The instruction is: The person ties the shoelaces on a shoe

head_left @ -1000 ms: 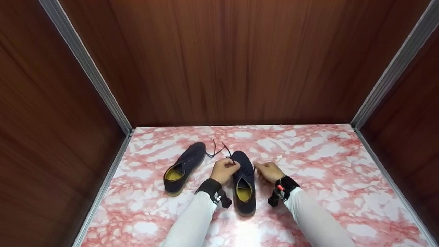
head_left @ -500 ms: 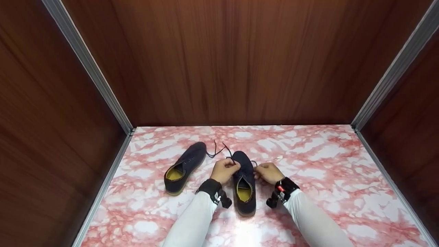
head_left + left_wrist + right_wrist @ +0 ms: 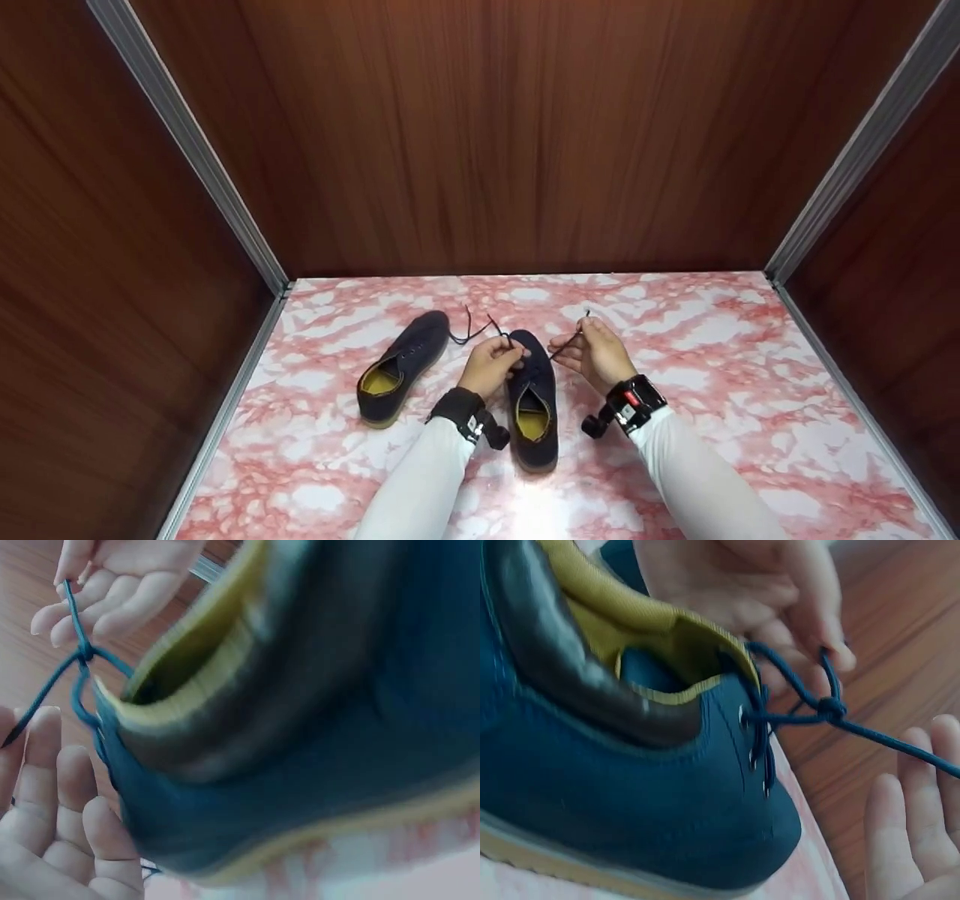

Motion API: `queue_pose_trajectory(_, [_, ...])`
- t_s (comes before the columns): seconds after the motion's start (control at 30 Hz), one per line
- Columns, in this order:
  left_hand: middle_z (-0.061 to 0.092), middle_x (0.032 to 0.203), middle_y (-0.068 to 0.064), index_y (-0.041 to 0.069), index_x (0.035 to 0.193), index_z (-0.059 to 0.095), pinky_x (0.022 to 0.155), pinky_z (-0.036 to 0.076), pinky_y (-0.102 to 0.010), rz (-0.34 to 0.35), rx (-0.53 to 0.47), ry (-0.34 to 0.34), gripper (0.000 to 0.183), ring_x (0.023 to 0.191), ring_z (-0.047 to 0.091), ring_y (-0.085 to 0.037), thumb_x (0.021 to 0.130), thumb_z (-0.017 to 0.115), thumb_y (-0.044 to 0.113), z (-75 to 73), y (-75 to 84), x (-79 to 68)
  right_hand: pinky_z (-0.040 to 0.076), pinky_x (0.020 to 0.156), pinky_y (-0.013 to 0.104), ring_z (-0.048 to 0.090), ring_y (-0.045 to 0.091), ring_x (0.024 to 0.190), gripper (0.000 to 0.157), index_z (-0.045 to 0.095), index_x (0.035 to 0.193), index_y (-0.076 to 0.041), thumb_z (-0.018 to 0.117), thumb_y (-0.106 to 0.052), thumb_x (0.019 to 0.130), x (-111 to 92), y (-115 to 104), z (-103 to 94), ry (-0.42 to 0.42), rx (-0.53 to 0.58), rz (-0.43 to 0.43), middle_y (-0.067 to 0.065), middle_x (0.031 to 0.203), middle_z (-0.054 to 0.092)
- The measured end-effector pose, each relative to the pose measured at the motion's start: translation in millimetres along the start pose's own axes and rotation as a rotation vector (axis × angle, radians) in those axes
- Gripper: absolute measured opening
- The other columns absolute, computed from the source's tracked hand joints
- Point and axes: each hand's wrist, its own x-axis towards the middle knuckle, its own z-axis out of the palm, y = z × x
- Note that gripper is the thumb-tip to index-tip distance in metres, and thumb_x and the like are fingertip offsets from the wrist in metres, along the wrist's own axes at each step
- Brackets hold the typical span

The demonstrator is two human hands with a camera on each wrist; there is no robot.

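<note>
A dark navy lace-up shoe (image 3: 537,450) with a yellow lining stands between the hands, toe pointing away. On its left side the left hand (image 3: 487,367) pinches one end of its shoelace (image 3: 827,667) between thumb and index finger. Opposite it, the right hand (image 3: 602,358) grips the other end with thumb and index finger, its remaining fingers extended. In the right wrist view both lace ends meet in a small knot (image 3: 831,709) held off the shoe's tongue. That knot also shows in the left wrist view, with the laces stretched straight from it to each hand.
A matching navy shoe (image 3: 426,336) lies to the left, its loose laces (image 3: 469,330) trailing right. The table (image 3: 712,427) has a red and white marbled top. Brown wood-look panels (image 3: 480,142) with grey metal corner strips (image 3: 862,142) enclose the back and sides.
The right hand has moved from the shoe's side away toward the back and turned palm inward, drawing its lace end out. The left hand has shifted slightly over the shoe.
</note>
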Motion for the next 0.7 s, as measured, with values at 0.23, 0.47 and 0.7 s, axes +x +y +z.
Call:
queue_pose_trajectory(0.23, [0.073,0.082,0.005,0.012,0.093,0.057,0.074,0.054,-0.026,-0.022,-0.336,-0.028,0.023,0.079,0.071,-0.008,0.111,0.044,0.013,2.1,11.4,2.4,0.059,0.083,0.038,0.057,0.016,0.068,0.029,0.042,0.095,-0.015,0.029,-0.030,0.116,-1,4,14.4,-0.068,-0.027,-0.028,-0.001,0.069,0.046])
queue_pose_trajectory(0.47, [0.062,0.074,0.003,0.012,0.093,0.055,0.076,0.057,-0.030,-0.085,-0.439,0.022,0.029,0.074,0.073,-0.012,0.114,0.037,0.019,-2.9,12.5,2.8,0.054,0.080,0.034,0.042,0.012,0.067,0.020,0.052,0.106,-0.010,0.033,-0.014,0.113,-2,2,14.5,-0.099,-0.050,0.024,-0.005,0.070,0.030])
queue_pose_trajectory(0.7, [0.056,0.070,0.002,0.008,0.092,0.058,0.071,0.057,-0.028,-0.103,-0.453,0.042,0.032,0.066,0.066,-0.011,0.114,0.037,0.018,-10.4,10.5,4.5,0.060,0.094,0.034,0.069,0.015,0.084,0.034,0.044,0.139,0.011,0.033,-0.007,0.113,1,3,7.7,-0.147,-0.160,-0.009,-0.001,0.080,0.066])
